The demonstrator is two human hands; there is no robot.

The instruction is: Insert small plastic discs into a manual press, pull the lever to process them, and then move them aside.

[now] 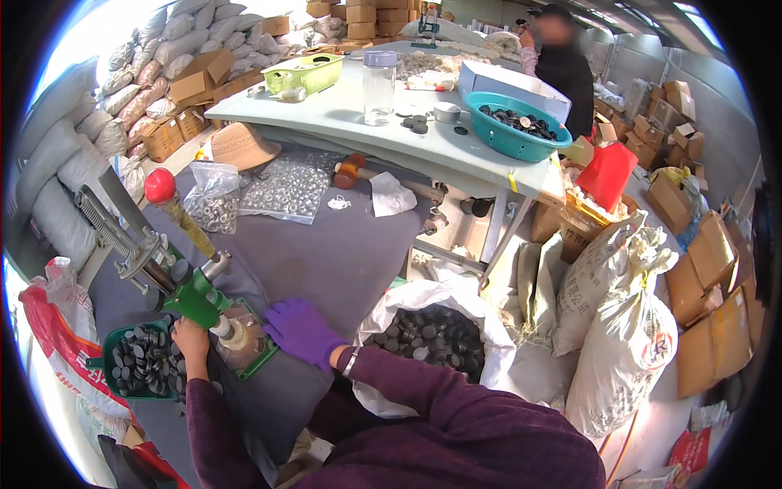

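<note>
Nearest, I saw my left hand (192,341), bare, resting between the green tray of small dark round caps (140,359) and the base of the green hand-lever press with a red ball knob (198,300); its fingers curled toward the press base, though I could not tell whether they gripped anything. My right hand (301,330), in a purple glove, lay flat with fingers spread loosely beside the press's round die (235,334), holding nothing that I could see. Just right of it stood an open white sack full of dark caps (436,338). The press sat on a grey cloth-covered bench (342,253). Farther off lay clear bags of silvery rings (285,186). Beyond, a pale green table (326,114) carried a clear plastic jar (379,85) and a teal basin of dark caps (515,126). Another person in dark clothes (562,69) stood far right.
</note>
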